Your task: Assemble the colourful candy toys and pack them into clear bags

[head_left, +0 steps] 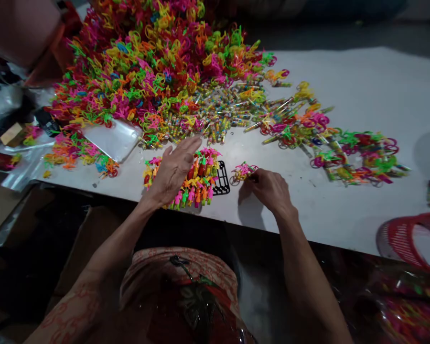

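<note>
My left hand (177, 167) is open, its fingers stretched out flat over rows of small bright plastic toys (200, 184) in pink, orange, green and yellow. Those toys stand packed on a black plastic grid rack (222, 177), whose right end shows bare bars. Whether the left palm touches the toys I cannot tell. To the right of the rack, my right hand (270, 188) is closed in a pinch on a small plastic toy (242, 172) with pink, green and yellow parts and rings. Its fingertips are partly hidden by the hand.
A large heap of colourful plastic toys (146, 71) covers the back left of the white table (361, 95). Clear tubes with coloured contents (218, 112) lie before it. Clear plastic bags (112, 138) rest at left. More toys (365, 157) and a red basket (397, 236) are at right.
</note>
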A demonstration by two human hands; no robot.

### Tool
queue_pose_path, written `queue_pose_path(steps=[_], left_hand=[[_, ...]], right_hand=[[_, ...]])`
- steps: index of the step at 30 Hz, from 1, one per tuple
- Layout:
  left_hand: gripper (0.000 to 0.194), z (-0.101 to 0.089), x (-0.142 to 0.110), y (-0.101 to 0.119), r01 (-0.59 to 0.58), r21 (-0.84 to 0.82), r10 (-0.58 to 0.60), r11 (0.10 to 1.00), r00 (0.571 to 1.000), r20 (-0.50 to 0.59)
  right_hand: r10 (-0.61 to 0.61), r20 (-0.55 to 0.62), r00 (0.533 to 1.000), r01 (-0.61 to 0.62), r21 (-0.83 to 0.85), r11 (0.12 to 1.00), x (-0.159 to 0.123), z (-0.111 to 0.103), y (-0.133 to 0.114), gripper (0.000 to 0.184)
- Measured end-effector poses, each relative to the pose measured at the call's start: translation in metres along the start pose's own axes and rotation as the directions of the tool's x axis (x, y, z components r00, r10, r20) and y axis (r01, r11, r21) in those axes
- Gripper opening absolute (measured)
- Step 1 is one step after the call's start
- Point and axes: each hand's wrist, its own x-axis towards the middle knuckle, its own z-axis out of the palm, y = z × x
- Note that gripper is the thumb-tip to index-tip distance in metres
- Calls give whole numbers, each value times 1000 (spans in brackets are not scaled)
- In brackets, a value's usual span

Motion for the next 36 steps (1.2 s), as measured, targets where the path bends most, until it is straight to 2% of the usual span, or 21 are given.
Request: queue_pose_path(steps=[2,3,6,8,11,13,16,18,21,23,28,31,33,34,36], left_hand=[[51,10,4,8,-62,79,58,995,997,58],[50,15,5,12,-100,126,88,987,992,95],[44,27,5,21,-172,246,131,954,976,174],[44,31,4,22,-180,292,130,939,974,183],[46,31,2,21,-194,316,140,929,973,186],[47,30,2,20,-206,319,152,925,971,186],[48,30,1,21,-211,317,164,924,972,170],[48,31,0,21,-208,311,164,927,973,163],[48,32,0,22,-199,289,154,937,973,170],[49,32,1,22,-195,263,153,945,973,173],[50,31,-2,17,-207,189,184,960,974,131],[47,34,-4,11,-234,191,222,953,971,83],[45,37,-3,9,-246,205,237,947,969,70],[45,37,-1,9,-247,211,239,946,969,62],[44,37,4,11,-242,232,236,942,970,51]], right_hand=[[-2,8,1000,0,256,967,-4,1,-4,16],[-6,18,1000,-2,414,910,-9,4,-7,18],[-10,28,1000,-15,766,643,-25,21,-26,22],[-5,14,1000,-9,851,525,-31,35,-40,23],[-51,34,998,-6,879,476,-32,47,-53,22],[-129,21,991,51,847,529,-31,49,-54,18],[-253,-75,965,229,716,660,-29,44,-48,15],[-328,-98,940,315,622,716,-28,41,-43,16],[-422,-52,905,385,526,758,-26,38,-39,16],[-444,-10,896,397,467,790,-27,39,-41,14],[-357,96,929,319,280,905,-41,50,-62,14],[-331,165,929,282,263,923,-40,49,-59,16],[-313,210,926,244,301,922,-29,33,-40,17],[-276,196,941,212,294,932,-20,19,-25,21],[-120,62,991,108,176,978,4,-16,8,32]])
